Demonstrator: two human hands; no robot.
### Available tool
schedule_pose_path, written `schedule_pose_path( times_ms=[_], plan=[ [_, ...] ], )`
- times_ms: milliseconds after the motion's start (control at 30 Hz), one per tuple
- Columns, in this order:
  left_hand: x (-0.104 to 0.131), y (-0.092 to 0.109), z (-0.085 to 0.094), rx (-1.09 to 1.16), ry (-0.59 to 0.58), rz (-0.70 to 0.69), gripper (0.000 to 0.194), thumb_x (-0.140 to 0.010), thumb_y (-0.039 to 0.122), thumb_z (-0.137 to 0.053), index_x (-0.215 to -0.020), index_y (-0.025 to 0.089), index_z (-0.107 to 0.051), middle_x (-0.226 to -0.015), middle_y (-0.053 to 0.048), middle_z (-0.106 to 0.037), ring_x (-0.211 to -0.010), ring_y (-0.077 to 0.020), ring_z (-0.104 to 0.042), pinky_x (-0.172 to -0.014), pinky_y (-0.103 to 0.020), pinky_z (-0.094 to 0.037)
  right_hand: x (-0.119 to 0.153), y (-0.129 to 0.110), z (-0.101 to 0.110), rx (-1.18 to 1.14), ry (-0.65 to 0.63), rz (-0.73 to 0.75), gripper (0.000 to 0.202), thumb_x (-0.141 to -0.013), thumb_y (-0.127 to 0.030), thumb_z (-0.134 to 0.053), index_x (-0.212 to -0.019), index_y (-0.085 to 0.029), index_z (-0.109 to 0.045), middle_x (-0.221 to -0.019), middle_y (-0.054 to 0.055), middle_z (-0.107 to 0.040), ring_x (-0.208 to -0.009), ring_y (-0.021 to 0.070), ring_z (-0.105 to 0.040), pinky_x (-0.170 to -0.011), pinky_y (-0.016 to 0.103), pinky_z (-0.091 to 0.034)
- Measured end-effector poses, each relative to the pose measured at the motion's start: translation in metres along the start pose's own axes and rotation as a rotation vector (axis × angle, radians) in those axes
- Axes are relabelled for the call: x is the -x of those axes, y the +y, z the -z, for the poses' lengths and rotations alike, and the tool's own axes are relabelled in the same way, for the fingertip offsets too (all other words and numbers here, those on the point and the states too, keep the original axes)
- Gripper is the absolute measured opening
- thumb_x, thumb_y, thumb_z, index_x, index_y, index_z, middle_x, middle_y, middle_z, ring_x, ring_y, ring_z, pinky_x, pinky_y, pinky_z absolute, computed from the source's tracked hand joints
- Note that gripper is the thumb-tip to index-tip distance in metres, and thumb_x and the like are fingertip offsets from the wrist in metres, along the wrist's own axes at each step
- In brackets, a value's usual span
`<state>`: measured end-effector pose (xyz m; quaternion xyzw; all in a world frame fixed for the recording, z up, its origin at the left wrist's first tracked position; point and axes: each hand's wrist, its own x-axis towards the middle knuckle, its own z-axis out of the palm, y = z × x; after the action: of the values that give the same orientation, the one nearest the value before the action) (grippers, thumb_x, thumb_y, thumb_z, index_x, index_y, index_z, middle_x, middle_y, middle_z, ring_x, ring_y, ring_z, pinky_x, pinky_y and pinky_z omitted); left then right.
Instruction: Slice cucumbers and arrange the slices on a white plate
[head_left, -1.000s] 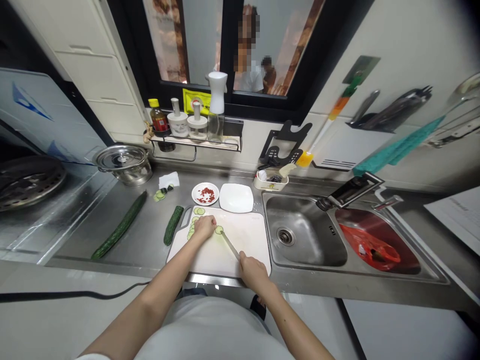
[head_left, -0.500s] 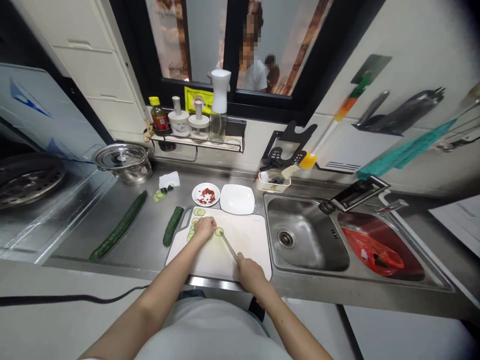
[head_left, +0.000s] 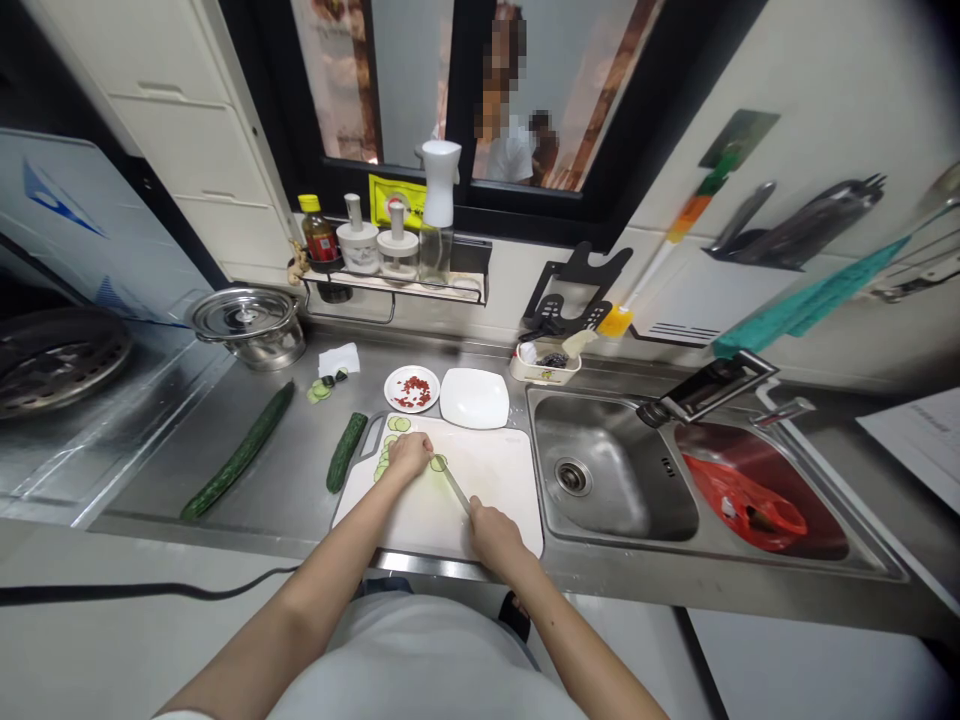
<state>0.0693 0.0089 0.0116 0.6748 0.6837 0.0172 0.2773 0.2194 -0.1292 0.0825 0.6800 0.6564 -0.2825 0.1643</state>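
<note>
Over the white cutting board [head_left: 472, 520], my right hand [head_left: 495, 535] is wrapped round the handle of a knife [head_left: 455, 488]. Its blade points up and left, with the tip end at a thin cucumber slice [head_left: 438, 466]. My left hand [head_left: 410, 456] rests beside that slice with curled, closed fingers; whatever is between them is hidden. Several pale green cucumber slices [head_left: 397, 424] lie along the board's left side, partly covered by that hand. A cut piece of cucumber [head_left: 346, 452] touches or nearly touches the board's left edge, while a long whole cucumber [head_left: 240, 450] lies farther left.
Behind the board are a small plate of chopped red pieces [head_left: 412, 389] and a white square plate [head_left: 474, 398]. Cucumber scraps [head_left: 321, 389] lie by a white tissue [head_left: 339, 360]. A lidded steel pot [head_left: 259, 335] stands back left; the double sink [head_left: 615, 470] is right.
My right hand and the knife have shifted slightly left, bringing the blade closer to my left fingers and over the slice. My left hand has hardly moved.
</note>
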Motion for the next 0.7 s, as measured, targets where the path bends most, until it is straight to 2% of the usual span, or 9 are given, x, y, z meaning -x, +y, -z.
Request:
schedule_pose_path(
  times_ms=[700],
  plan=[
    [-0.002,0.0001,-0.001,-0.025,-0.018,0.012,0.012,-0.075,0.028,-0.063,-0.085,0.024,-0.07,-0.098,-0.004,-0.073,-0.099,-0.0211,-0.063,-0.085,-0.03,-0.041,0.0013,0.0006,0.0032,0.005,-0.004,0.004,0.032,-0.089,-0.01,-0.034,-0.117,-0.014,-0.05,-0.103,0.016,-0.067,-0.096,0.0247,-0.065,-0.069,0.03,-0.042]
  ],
)
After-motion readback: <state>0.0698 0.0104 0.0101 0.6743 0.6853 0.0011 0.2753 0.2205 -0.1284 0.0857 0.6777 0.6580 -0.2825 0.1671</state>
